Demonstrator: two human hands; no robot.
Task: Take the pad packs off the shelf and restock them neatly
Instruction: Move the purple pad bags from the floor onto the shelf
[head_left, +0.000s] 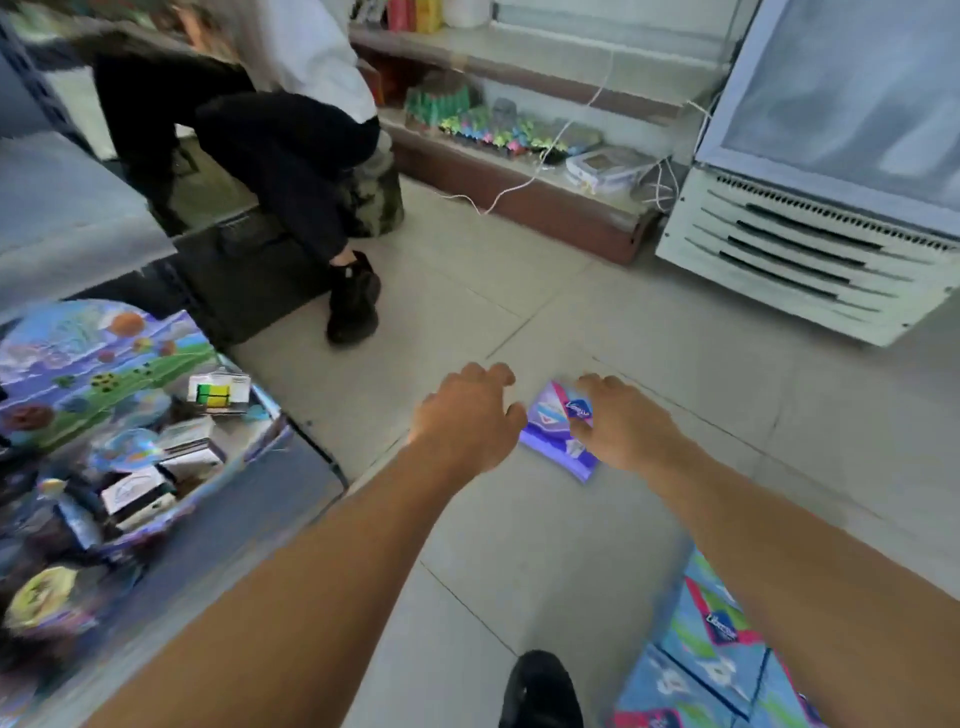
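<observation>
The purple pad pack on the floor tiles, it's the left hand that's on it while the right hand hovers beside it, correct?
Not quite: the head view shows the right hand on the purple pad pack, lying on the floor tiles, while the left hand hovers beside it.
</observation>
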